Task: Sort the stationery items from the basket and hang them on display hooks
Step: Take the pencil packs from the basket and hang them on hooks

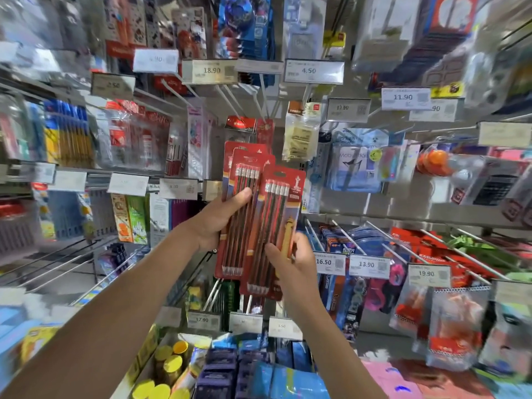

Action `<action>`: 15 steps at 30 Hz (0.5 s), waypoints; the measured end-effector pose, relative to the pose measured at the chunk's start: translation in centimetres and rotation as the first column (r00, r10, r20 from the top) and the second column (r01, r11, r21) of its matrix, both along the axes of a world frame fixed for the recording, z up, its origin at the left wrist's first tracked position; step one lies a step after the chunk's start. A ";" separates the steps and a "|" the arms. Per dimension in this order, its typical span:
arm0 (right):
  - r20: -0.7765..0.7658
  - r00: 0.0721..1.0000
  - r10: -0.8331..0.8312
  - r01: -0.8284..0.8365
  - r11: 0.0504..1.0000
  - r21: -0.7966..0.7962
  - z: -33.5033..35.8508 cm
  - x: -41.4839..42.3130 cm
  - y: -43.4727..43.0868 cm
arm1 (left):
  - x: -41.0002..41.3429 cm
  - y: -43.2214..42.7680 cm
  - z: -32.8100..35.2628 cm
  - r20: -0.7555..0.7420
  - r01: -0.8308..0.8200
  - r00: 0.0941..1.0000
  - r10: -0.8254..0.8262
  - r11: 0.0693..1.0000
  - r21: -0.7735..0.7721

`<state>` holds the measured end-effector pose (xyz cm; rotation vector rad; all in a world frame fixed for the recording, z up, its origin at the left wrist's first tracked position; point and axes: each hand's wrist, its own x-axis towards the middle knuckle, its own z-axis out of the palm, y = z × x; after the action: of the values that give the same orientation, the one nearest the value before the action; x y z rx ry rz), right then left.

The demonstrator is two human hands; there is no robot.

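1. Pencil packs (247, 168): we grip the rear ones in the left hand (216, 223); the right hand (290, 254) pinches the front pack (283, 194).
2. We judge hanging is in hand; next, thread a slot onto a hook (263, 95) above both hands.

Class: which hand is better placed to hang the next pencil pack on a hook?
Probably the right hand: it holds the front pencil pack alone, while the left hand grips the rear packs.
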<state>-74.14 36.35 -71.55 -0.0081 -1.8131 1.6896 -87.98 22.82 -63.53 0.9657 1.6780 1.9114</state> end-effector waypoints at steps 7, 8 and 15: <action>0.147 0.984 -0.103 0.113 0.992 -0.062 -7.8 2.3 2.4 | -0.8 0.0 0.1 0.075 0.078 0.994 -0.081 0.996 0.046; 0.133 0.984 -0.117 0.126 0.990 -0.063 -7.9 2.3 2.5 | -0.8 0.1 0.1 0.087 0.066 0.994 -0.070 0.997 0.047; 0.072 0.983 -0.167 0.162 0.984 0.067 -6.1 0.4 2.5 | -0.5 0.4 0.4 0.055 0.061 0.996 -0.065 0.996 0.067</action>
<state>-73.73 38.89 -77.67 -0.1953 -1.8663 1.5367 -88.48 23.19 -63.09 0.9672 1.5436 1.9442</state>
